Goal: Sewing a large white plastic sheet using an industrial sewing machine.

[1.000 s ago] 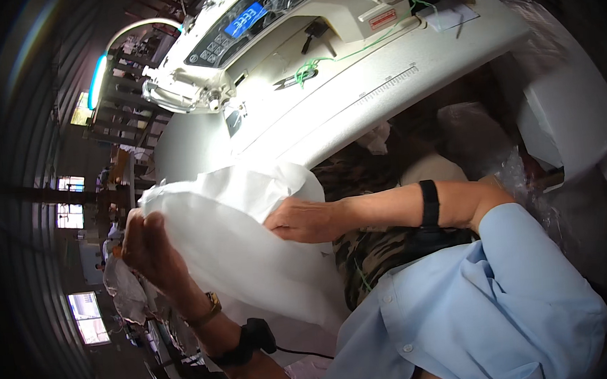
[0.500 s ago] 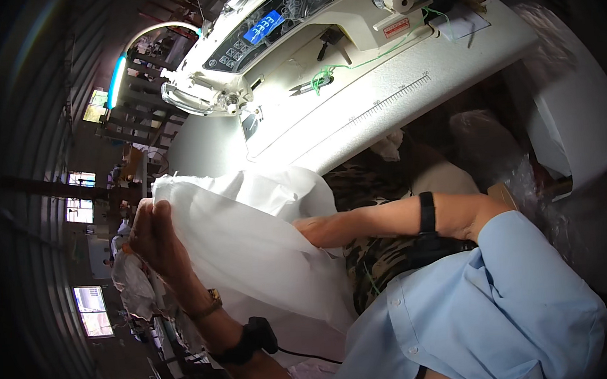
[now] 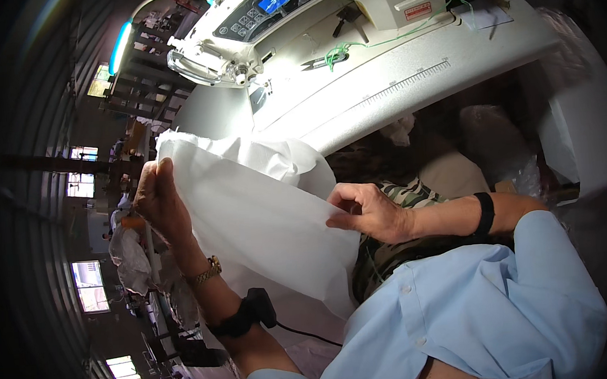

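A large sheet of white fabric (image 3: 264, 226) hangs between my hands, in front of the sewing machine's bed and over my lap. My left hand (image 3: 160, 202) pinches its upper left corner, thumb and fingers pressed together. On the other side, my right hand (image 3: 371, 213) grips the fabric's right edge between thumb and fingers. Folds bunch along the top edge, close to the machine table. The white sewing machine (image 3: 294, 30) stands beyond the cloth, its needle area lit brightly. No cloth lies under the needle.
Thread snips (image 3: 323, 62) and loose green thread (image 3: 340, 52) lie on the machine table (image 3: 409, 93), which has a printed ruler. A curved lamp (image 3: 121, 48) glows at the upper left. Plastic-wrapped material (image 3: 576, 103) stands at the right. A cable (image 3: 305, 334) runs from my left armband.
My right hand has come out from behind the fabric and moved right, now pinching its edge. My left hand still holds the corner. The whole view has shifted slightly.
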Action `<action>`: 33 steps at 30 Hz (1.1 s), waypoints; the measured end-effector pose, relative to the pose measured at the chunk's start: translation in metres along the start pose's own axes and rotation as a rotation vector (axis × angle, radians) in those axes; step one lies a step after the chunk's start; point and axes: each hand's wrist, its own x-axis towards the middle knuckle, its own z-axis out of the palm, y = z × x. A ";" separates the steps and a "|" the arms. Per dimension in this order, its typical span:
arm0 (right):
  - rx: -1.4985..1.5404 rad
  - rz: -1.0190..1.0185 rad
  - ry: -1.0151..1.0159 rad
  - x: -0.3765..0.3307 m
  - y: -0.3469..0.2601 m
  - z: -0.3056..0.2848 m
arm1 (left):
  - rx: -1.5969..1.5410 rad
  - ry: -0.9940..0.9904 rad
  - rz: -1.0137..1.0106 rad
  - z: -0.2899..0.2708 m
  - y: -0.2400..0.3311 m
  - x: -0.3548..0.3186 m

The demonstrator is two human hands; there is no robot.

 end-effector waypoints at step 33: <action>0.227 -0.138 -0.076 0.049 -0.052 0.020 | -0.106 0.191 -0.206 0.016 -0.005 -0.024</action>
